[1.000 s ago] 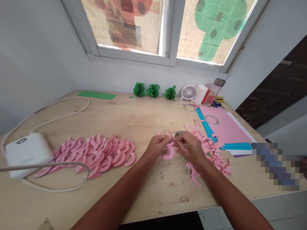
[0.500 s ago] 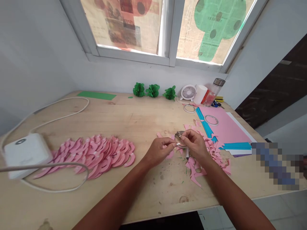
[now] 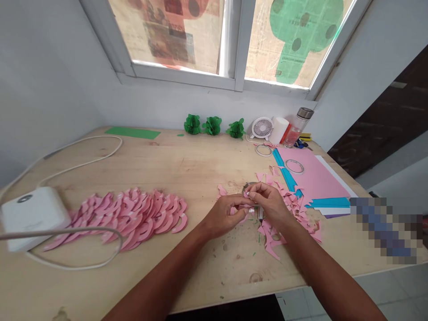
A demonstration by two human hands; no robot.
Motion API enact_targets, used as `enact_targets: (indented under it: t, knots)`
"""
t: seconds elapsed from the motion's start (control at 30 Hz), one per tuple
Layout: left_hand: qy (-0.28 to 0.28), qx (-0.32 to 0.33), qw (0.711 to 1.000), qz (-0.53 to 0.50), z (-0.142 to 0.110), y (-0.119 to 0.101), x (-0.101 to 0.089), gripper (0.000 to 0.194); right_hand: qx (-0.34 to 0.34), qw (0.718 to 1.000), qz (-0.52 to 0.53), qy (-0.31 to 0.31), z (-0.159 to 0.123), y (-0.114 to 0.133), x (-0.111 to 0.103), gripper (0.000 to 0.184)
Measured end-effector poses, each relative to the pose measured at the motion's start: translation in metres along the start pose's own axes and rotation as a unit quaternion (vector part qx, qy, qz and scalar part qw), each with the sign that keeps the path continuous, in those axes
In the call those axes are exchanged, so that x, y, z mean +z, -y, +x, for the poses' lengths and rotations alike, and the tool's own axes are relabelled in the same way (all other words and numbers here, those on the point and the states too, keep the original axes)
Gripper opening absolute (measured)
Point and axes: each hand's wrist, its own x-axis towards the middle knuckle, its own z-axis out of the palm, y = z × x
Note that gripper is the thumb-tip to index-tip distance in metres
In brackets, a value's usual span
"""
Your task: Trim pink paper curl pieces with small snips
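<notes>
My left hand (image 3: 224, 215) and my right hand (image 3: 270, 201) meet above the wooden table (image 3: 187, 174), fingers pinched together on a small pink paper cut-out (image 3: 241, 216) and a bit of white tape between them. A roll of tape (image 3: 248, 187) lies on the table just behind my fingers. To the left lies a spread of several curved pink paper shapes (image 3: 133, 216). Pink paper scraps (image 3: 294, 209) are scattered under and to the right of my right hand.
A white box (image 3: 30, 216) with a looping white cable (image 3: 76, 165) sits at the left. Pink, blue and white paper sheets (image 3: 310, 178), two tape rings (image 3: 294, 166), a small fan (image 3: 262, 128), a bottle (image 3: 297, 127) and green paper balls (image 3: 212, 125) stand at the back right.
Both hands have dropped a little toward the table and closed in on each other. The pink cut-out, earlier hanging in plain view below my left fingers, is now mostly hidden by them.
</notes>
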Motion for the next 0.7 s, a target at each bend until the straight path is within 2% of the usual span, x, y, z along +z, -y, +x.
enact_targets:
  t: [0.47,0.7]
  knots:
    - [0.048,0.038,0.998,0.035,0.0001,-0.0050,-0.0009,0.040,0.021,0.999,0.035,-0.026,-0.0020,0.0031,0.0032,0.012]
    - [0.065,0.047,0.995,0.052,0.0002,-0.0080,-0.0027,0.029,0.020,0.998,0.055,-0.026,-0.0027,0.0032,0.0042,0.010]
